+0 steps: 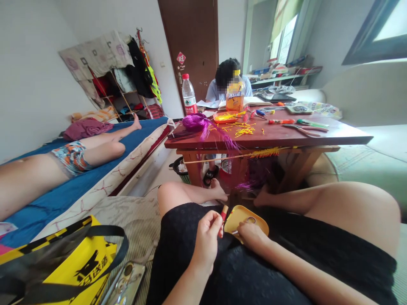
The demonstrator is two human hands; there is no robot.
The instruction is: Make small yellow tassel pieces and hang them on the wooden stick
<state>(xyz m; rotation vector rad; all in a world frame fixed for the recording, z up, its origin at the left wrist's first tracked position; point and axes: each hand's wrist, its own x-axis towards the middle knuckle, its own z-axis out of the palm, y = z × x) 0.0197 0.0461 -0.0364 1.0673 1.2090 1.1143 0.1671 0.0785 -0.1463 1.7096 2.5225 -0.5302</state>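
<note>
Our left hand point(208, 235) pinches the tube point(224, 212) by one end, so it could slip; our right hand's point(252, 235) grip we cannot tell.

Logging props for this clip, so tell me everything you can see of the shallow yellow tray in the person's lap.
The shallow yellow tray has rounded corners and a low rim, and looks like smooth plastic. It sits open side up on the black cloth over the lap. The bare right hand covers part of its near side, where a small ring-shaped item shows. The bare left hand is beside its left edge; whether they touch is unclear.
</note>
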